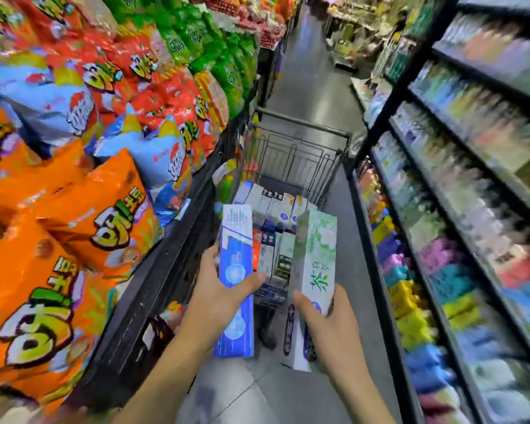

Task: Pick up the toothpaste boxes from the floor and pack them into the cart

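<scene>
Blue and white: a long toothpaste box (237, 270), held up in the left hand (218, 298). Thumb (253, 281) curled over the front, fingers tucked behind the left edge, gripping the blue box at about its middle. Box standing nearly straight up, top end high over the near part of the cart (303, 142).

Green and white: a second toothpaste box (315, 255), held in the right hand (331, 319). Thumb (302, 302) pressed on the left side of the box, fingers wrapped round the right side, gripping the lower part. Tilted a little to the right, with green writing and a pale flower on the front. Below the right hand, more white box with dark purple print (289, 332), sticking down toward the floor; hard to tell if one more box or part of the same bunch.

Between and behind the two held boxes, many more toothpaste boxes (276, 215) already standing packed in the cart, mostly white, blue and a bit of red. Black wire cart sitting in the middle of a narrow aisle, far end bare.

On the left, a shelf stuffed with big snack bags (83, 234), orange, red, light blue and green. On the right, dark shelves (459, 209) full of blurry coloured packs. Grey shiny floor (303, 71) running away up the aisle.
</scene>
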